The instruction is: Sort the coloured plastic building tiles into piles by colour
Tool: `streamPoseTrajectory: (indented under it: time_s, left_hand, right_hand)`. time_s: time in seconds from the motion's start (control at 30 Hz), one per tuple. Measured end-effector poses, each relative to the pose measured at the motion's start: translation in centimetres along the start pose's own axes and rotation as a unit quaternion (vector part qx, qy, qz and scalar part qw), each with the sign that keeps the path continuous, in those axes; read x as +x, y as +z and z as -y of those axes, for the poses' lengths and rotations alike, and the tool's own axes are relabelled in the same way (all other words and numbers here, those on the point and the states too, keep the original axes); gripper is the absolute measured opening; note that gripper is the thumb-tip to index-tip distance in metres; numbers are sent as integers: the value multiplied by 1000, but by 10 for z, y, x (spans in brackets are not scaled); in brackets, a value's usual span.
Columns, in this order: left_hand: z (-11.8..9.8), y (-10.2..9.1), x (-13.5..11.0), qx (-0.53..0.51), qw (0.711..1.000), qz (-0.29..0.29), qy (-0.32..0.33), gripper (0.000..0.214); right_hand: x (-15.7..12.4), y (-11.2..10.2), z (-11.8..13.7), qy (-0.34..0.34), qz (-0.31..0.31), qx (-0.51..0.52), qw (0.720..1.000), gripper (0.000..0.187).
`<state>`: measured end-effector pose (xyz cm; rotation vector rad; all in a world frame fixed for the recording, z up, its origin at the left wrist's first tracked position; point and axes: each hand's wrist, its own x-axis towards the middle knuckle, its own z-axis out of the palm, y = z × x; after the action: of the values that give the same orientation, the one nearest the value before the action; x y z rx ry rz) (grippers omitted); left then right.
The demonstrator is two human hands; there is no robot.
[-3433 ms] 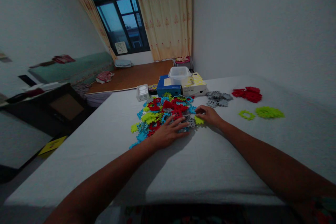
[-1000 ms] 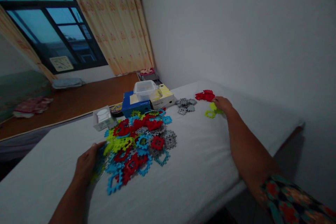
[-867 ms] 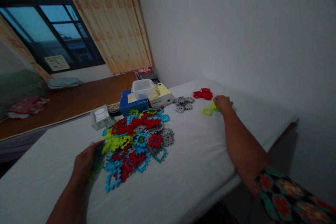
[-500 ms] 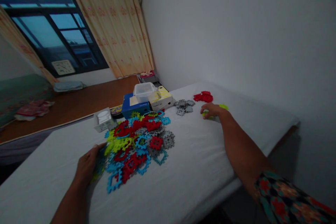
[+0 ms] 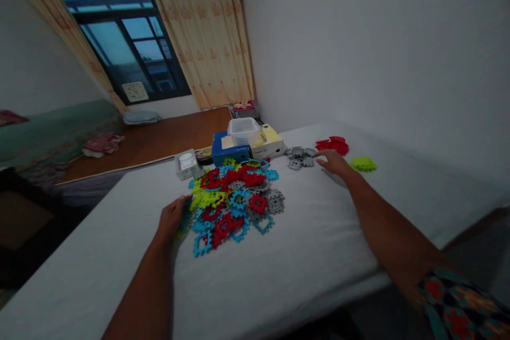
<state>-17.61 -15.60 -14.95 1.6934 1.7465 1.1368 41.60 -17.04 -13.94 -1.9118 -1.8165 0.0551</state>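
A loose heap of gear-edged plastic building pieces (image 5: 223,223) in red, blue, lime green and grey lies on the white-covered surface. My left hand (image 5: 171,218) rests against the heap's left edge, beside blue and green pieces. One finger is stretched out; the others are partly hidden. Farther right, my right hand (image 5: 333,163) is low over the cloth with its fingers apart and nothing visible in them. Its fingertips are close to a small group of grey pieces (image 5: 298,157). Behind it lies a red group (image 5: 333,145), and right of the wrist a lime green group (image 5: 363,163).
Behind the heap stand a blue box (image 5: 229,150) and a yellow-and-white box (image 5: 268,143), with a clear plastic tub (image 5: 243,132) on top. A small white box (image 5: 187,164) is at their left. The wall (image 5: 378,53) borders the surface's far right side.
My right hand has come away from the lime green pieces, which now lie uncovered, and is closer to the grey group. The left hand stays at the heap; the view has swung left.
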Motion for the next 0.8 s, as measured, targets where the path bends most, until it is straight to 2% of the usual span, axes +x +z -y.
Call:
streamPoseTrajectory:
  time_s: [0.03, 0.1, 0.17, 0.2, 0.27, 0.33, 0.47, 0.63, 0.67, 0.7, 0.8]
  left_hand:
    - [-2, 1, -1, -1, 1000, 0, 4, 56]
    - [-5, 1, -3, -3, 1000, -3, 3, 56]
    - [-6, 2, -4, -3, 1000, 0, -3, 56]
    - [-6, 2, -4, -3, 1000, 4, -3, 57]
    - [-5, 3, -3, -3, 1000, 15, 0, 59]
    - [-3, 3, -2, -3, 1000, 19, 6, 60]
    - [0, 4, 1, 8, 1000, 15, 6, 56]
    - [-3, 1, 2, 31, 999, 25, -2, 53]
    - [-4, 1, 1, 35, 999, 26, -1, 53]
    - [-5, 0, 1, 37, 999, 27, -1, 54]
    - [-7, 0, 0, 40, 999, 27, 2, 56]
  right_hand:
    - [0, 7, 21, -60, 31, 61, 996, 28]
    - [-6, 21, 64, -157, 136, 160, 965, 31]
    - [-16, 34, 102, -204, 234, 198, 930, 37]
    - [-21, 38, 117, -211, 260, 193, 922, 43]
    - [-30, 45, 137, -212, 266, 164, 926, 57]
    - [-36, 49, 144, -207, 246, 138, 937, 58]
    - [-40, 49, 137, -177, 249, 193, 932, 35]
    - [-23, 34, 104, -110, 302, 295, 900, 37]
    - [-15, 31, 93, -72, 272, 310, 908, 37]
    - [-6, 27, 82, -22, 214, 322, 922, 38]
    - [17, 23, 47, 112, 3, 314, 943, 36]
